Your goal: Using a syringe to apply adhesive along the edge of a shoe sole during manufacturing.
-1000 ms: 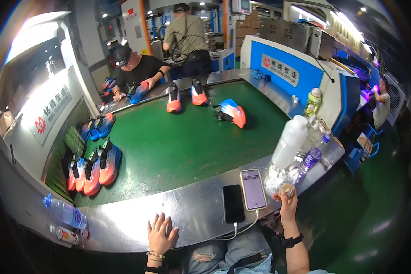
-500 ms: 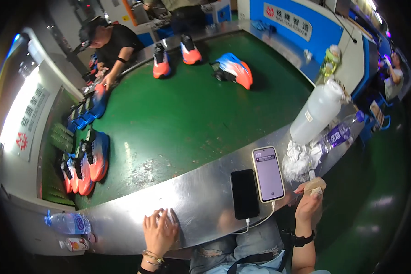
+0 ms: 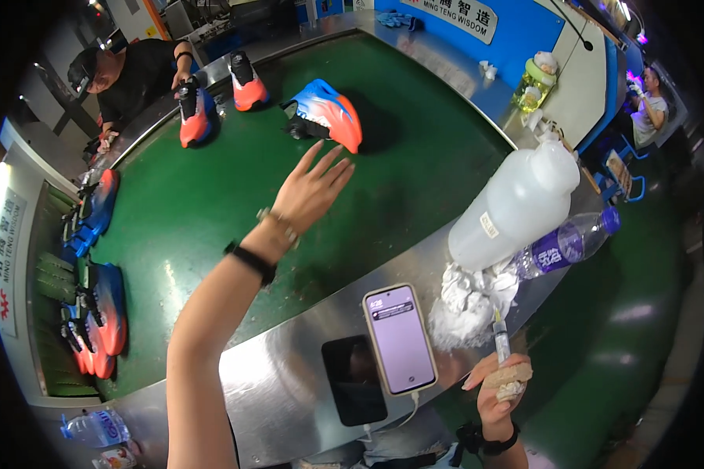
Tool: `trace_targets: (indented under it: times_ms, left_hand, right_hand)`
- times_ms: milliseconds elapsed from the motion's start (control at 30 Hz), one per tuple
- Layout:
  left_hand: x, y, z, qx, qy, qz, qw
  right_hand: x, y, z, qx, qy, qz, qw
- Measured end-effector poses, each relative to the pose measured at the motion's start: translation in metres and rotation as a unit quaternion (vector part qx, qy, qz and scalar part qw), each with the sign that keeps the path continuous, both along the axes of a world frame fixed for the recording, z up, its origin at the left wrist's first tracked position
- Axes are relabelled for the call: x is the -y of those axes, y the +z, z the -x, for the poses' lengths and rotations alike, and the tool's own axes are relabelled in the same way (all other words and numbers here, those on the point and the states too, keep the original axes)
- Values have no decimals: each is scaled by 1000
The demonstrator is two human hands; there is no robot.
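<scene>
Shoe slants, toe nearward-right; left hand spread, empty; right hand grips syringe.

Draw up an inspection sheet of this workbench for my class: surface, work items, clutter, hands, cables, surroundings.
Surface: scuffed green flat bed; shiny silver metal ledge in front.
Work items: blue, white and coral shoe on its side; similar shoes upright beyond and leftward; slim clear syringe.
Clutter: translucent white plastic bottle, crumpled white tissue, two rectangular phones.
Hands: left hand open near the sideways shoe, contact unclear; right hand grips the syringe.
Cables: white charging cable at the lighter phone.
Surroundings: black-clad co-worker touching an upright shoe.
</scene>
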State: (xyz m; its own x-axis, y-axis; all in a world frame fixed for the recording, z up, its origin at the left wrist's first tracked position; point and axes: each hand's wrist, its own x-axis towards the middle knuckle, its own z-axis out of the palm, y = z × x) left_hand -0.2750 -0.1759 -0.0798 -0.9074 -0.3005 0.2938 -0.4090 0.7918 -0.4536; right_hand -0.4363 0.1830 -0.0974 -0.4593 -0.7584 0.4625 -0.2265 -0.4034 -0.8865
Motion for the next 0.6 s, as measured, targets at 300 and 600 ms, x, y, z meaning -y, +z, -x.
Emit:
trace_targets:
  times_ms: [300,600]
  left_hand:
    - [103,-55,93,129,32,199,971]
    - [3,52,-30,-34,-26,127,991]
  right_hand:
    - [-5,-8,4,116,-11,-50,992]
    - [-20,9,8,166,61,-21,984]
